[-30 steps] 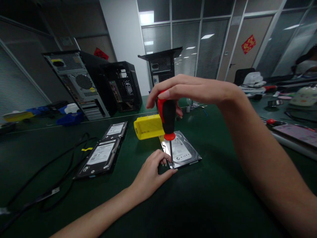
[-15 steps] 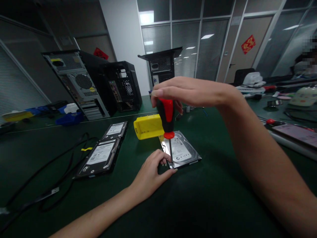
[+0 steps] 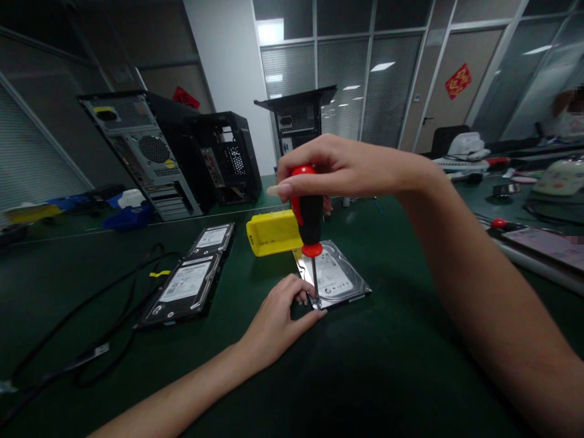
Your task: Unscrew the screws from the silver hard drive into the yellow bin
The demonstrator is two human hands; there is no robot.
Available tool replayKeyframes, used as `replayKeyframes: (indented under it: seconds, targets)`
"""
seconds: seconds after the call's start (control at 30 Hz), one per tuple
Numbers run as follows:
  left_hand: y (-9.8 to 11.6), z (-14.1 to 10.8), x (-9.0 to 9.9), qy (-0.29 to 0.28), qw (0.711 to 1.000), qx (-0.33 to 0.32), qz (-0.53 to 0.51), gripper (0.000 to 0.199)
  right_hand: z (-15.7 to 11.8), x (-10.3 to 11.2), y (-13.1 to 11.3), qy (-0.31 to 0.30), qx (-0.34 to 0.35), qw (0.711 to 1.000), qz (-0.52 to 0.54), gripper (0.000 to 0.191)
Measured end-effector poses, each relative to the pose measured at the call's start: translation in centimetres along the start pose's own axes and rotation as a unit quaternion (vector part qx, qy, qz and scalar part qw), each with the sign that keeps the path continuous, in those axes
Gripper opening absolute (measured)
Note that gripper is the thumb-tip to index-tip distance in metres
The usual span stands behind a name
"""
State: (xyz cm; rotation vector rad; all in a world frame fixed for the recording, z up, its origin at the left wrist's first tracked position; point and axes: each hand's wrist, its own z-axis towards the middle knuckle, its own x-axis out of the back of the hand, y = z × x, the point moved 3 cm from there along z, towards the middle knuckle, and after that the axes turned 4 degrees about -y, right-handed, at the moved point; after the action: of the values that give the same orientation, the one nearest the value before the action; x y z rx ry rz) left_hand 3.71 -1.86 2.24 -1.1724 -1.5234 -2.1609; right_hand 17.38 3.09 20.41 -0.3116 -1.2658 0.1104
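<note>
A hard drive (image 3: 332,277) lies label side up on the green tabletop (image 3: 365,377). My right hand (image 3: 326,167) is wrapped round the top of a red and black screwdriver (image 3: 309,222), which stands nearly upright. Its tip rests at the drive's near left corner, where the screw itself is too small to make out. Around that same corner, my left hand (image 3: 285,310) grips the drive, with the thumb on the near edge and the fingers at the left side. Just behind the drive sits a yellow bin (image 3: 274,234), tipped with its opening toward me.
Two more hard drives (image 3: 187,280) lie at left, beside black cables (image 3: 118,316). Computer cases (image 3: 168,152) stand at the back left, with another case (image 3: 298,121) behind my right hand. Tools, including a red-handled one (image 3: 499,224), lie at right. A person (image 3: 570,115) is at the far right.
My right hand's fingers and thumb have shifted round the handle, and the screwdriver has turned in place. My left hand and the hard drive have stayed put.
</note>
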Motion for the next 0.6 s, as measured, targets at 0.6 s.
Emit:
replayKeyframes:
  seconds: [0.6]
  targets:
    - [-0.03, -0.09, -0.03, 0.004, 1.0, 0.002, 0.005, 0.02, 0.13, -0.32, 0.46, 0.048, -0.032, 0.992, -0.109, 0.037]
